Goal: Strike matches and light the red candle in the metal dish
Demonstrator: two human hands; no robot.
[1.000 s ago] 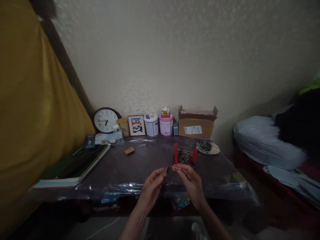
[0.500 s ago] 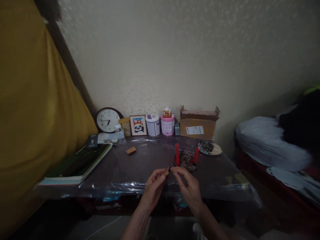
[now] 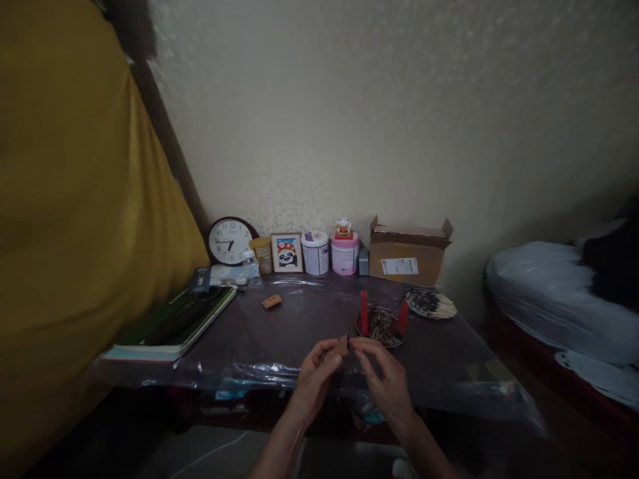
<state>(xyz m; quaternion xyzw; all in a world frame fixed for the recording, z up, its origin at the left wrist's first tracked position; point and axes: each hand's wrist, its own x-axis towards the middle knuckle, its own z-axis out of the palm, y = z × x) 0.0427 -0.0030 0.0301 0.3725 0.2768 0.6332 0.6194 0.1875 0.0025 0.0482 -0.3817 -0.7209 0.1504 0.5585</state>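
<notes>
My left hand (image 3: 315,378) pinches a small brown matchbox (image 3: 342,345) just above the near edge of a dark table (image 3: 259,346) covered in clear plastic. My right hand (image 3: 387,380) is closed in a pinch right beside the box, fingertips touching it; a thin stick in them is too small to make out now. Just beyond my hands stands a small dish (image 3: 382,327) with two red candles, one on the left (image 3: 364,313) and one on the right (image 3: 403,317).
Along the wall stand a clock (image 3: 229,241), a framed panda picture (image 3: 286,253), two tubs (image 3: 315,253), and a cardboard box (image 3: 407,256). Books (image 3: 172,326) lie at the left. A second small box (image 3: 271,301) and a plate of sticks (image 3: 429,304) lie on the table. Yellow cloth hangs left; a white bag (image 3: 559,299) lies at the right.
My right hand has brought its thin stick in against the matchbox, and both hands have closed together. The view has shifted left, so everything sits further right in frame.
</notes>
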